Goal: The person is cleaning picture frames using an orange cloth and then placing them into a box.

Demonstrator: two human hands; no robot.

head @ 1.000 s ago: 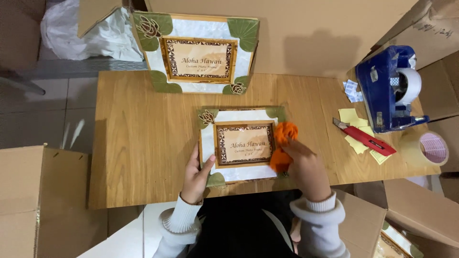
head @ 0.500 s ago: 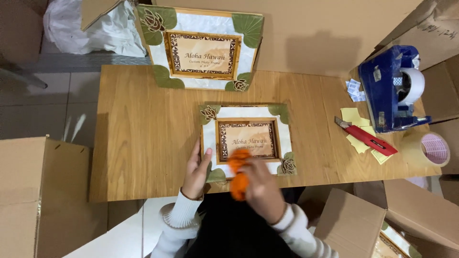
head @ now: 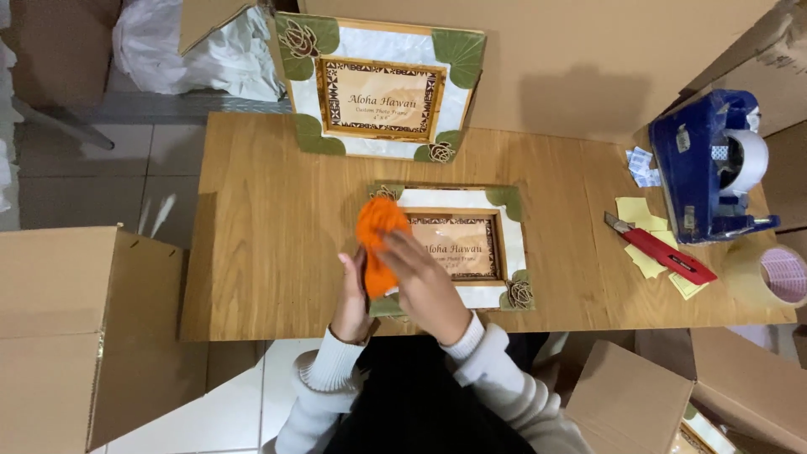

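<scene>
A white photo frame [head: 496,220] with green leaf corners and a brown inner border lies flat on the wooden table [head: 269,219], close to the near edge. My right hand [head: 424,282] presses an orange cloth [head: 378,235] onto the frame's left side. My left hand [head: 353,298] rests at the frame's lower left corner and steadies it, partly hidden under the right hand. A second, larger frame [head: 382,88] of the same design stands upright at the back of the table.
At the right lie a red box cutter [head: 664,250], yellow paper slips [head: 639,210], a blue tape dispenser [head: 706,168] and a roll of tape [head: 777,276]. Cardboard boxes stand at the left [head: 59,328], lower right [head: 672,395] and behind.
My right hand has carried the orange cloth from the frame's right side, along its bottom edge, to its left side. The left hand has stayed at the lower left corner.
</scene>
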